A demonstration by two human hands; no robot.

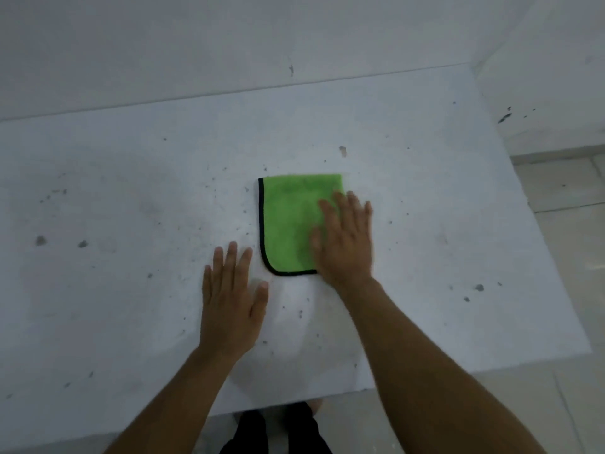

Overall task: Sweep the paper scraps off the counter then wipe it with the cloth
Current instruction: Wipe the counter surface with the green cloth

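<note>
A folded green cloth (288,221) with a black edge lies flat near the middle of the white counter (131,191). My right hand (345,239) rests flat on the cloth's right half, fingers spread and slightly blurred. My left hand (230,299) lies flat on the bare counter just left of and nearer than the cloth, fingers apart, not touching it. No paper scraps show on the counter; only small dark specks and stains mark its surface.
A white wall (262,44) rises behind the counter and meets another wall at the right. The counter's right edge drops to a tiled floor (563,198). Its near edge runs just in front of my legs (278,430).
</note>
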